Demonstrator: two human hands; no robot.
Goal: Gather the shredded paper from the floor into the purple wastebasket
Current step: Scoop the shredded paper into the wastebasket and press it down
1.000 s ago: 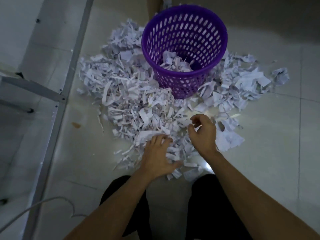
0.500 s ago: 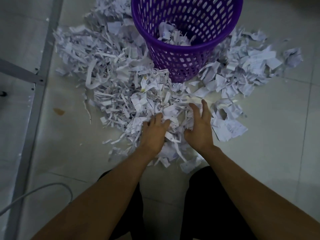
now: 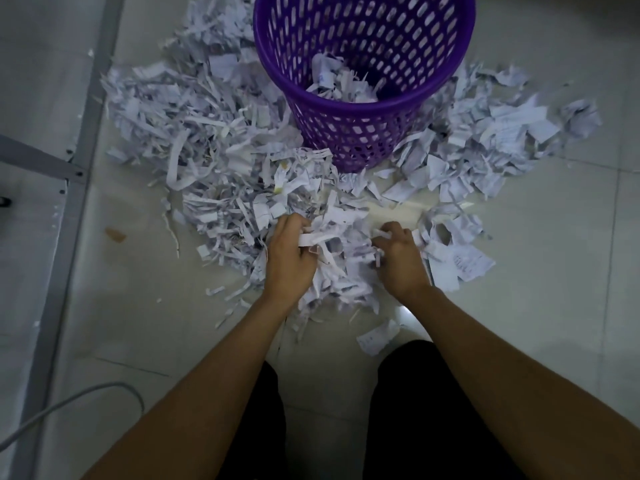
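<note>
A pale tiled floor is filling the view, and a grey metal frame is running along its left side. A wide heap of shredded paper is lying on the tiles, wrapping around the left, right and near sides of the purple wastebasket. The wastebasket is standing upright at the top centre, its perforated wall touching the shreds, and a small layer of shreds is already sitting inside it. The person's dark trouser legs are showing at the bottom. A grey cable is curving across the lower left. The left hand is curling its fingers around a bunch of strips at the heap's near edge. The right hand, just beside it, is gripping shreds with bent fingers. Some scraps are carrying faint print, too small to read.
</note>
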